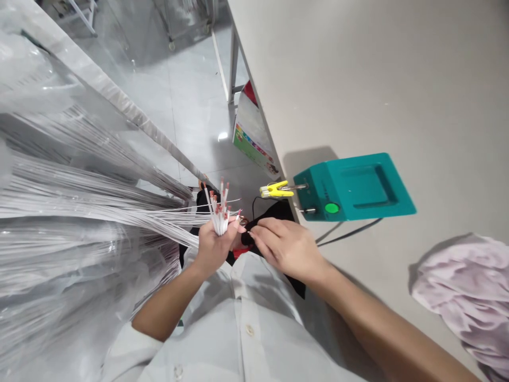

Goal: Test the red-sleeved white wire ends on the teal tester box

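My left hand (214, 246) is closed around a bundle of white wires (220, 217). Their reddish, copper-coloured ends stick up above my fist. Close by on the right, my right hand (288, 246) has its fingers bent together in a pinch, the tips near my left thumb. Whatever sits between those fingertips, if anything, is too small to make out. Beyond my right hand, a teal device (358, 185) with a green button (331, 208) stands at the table's edge. A yellow clip (277, 189) is on a metal post at its front.
Long white wires (99, 196), partly under clear plastic, fill the left side beside a plastic-wrapped bar (131, 109). The pale table (358, 79) spans the right, with crumpled pink cloth (469, 286) on it. A printed carton (254, 132) stands on the floor below the table edge.
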### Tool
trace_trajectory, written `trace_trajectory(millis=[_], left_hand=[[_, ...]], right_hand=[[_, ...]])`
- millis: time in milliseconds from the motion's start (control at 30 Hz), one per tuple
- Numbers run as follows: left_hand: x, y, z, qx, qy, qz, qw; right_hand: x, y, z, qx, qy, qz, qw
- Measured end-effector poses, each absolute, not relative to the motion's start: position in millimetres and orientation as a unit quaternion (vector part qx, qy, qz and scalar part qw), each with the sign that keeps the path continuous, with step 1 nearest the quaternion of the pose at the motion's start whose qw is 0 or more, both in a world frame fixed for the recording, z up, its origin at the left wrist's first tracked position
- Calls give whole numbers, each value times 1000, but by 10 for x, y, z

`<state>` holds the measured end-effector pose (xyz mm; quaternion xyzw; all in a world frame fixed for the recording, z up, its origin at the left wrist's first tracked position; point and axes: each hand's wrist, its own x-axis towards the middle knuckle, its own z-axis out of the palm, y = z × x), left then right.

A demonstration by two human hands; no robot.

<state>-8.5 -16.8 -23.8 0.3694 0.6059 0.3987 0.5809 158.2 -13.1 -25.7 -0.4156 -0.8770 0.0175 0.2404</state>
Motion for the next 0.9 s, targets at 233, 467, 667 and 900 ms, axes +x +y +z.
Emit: trace_trajectory(millis=[233,467,667,900], left_hand=[[-116,-182,-264,401,593,378,587],[-98,-203,-275,391,598,374,590],[-116,-195,-276,393,591,364,603],[-105,-169,-258,380,579,368,620]], right_hand=[[2095,-69,119,-505,-838,-169,117],[2164,-20,61,-525,-834,-144,89],[2169,-30,-31,-560,-816,-106,100],[2120,-89,143,-551,-820,-115,105]])
